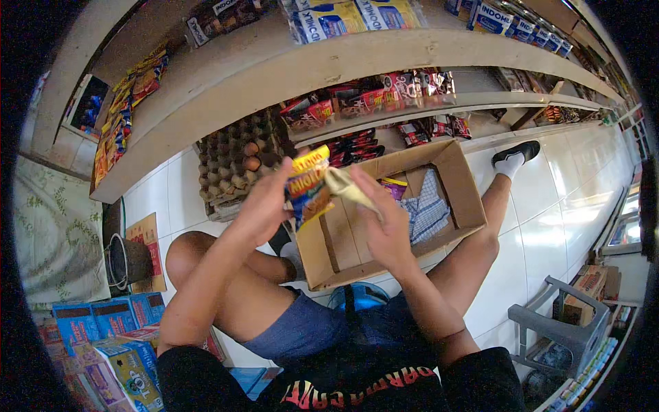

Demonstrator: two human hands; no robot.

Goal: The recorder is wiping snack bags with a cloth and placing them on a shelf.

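My left hand (262, 206) grips a yellow, red and blue instant noodle packet (311, 188), held up over the left side of an open cardboard box (342, 278). Close beside it, my right hand (383, 221) is closed on a pale yellow, blurred piece (346, 186); whether it is a cloth or a wrapper I cannot tell. This piece meets the packet's right edge. Inside the box lie a blue-and-white checked cloth (427, 208) and a small purple packet (394, 188), partly hidden behind my right hand. The box stands on the floor between my legs.
Egg trays (224, 159) with a few eggs stand left of the box. Shelves ahead hold coffee-coloured sachets (360, 100) and milk packs (350, 20). More noodle packets (116, 126) hang over the left shelf edge. A grey plastic stool (561, 324) is at right, a dark bucket (128, 260) at left.
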